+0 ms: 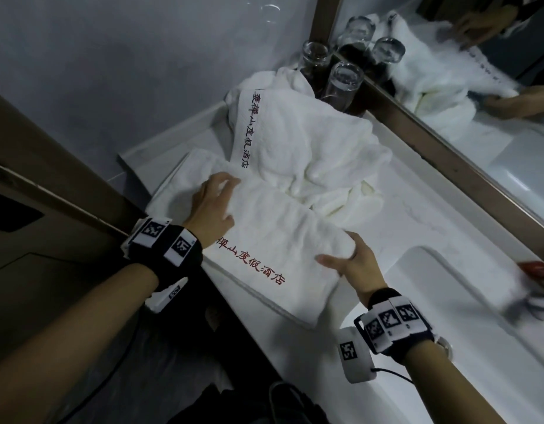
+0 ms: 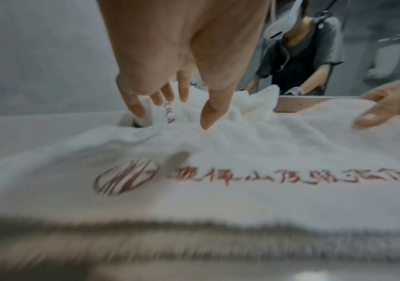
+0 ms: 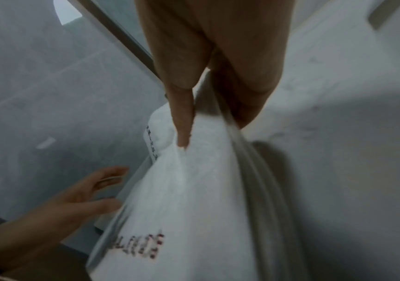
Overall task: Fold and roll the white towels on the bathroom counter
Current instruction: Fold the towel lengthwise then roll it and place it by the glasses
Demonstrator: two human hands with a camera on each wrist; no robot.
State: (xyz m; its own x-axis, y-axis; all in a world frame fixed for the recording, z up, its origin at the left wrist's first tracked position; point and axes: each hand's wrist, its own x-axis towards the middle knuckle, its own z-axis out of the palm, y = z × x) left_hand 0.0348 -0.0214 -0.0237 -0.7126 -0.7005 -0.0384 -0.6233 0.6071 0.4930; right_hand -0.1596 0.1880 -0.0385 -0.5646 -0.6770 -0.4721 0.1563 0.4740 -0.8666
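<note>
towel [image 1: 273,240] before glasses [image 1: 341,84]

The folded white terry-cloth towel [image 1: 273,237] looks nubbly, with red embroidered lettering. The white marble-look counter [image 1: 417,209] is smooth and glossy. Clear drinking glasses [image 1: 341,84] stand at its back corner.

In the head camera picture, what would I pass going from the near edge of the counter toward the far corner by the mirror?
Folded towel with red lettering → crumpled towel pile → upturned drinking glasses in the corner by the mirror.
</note>
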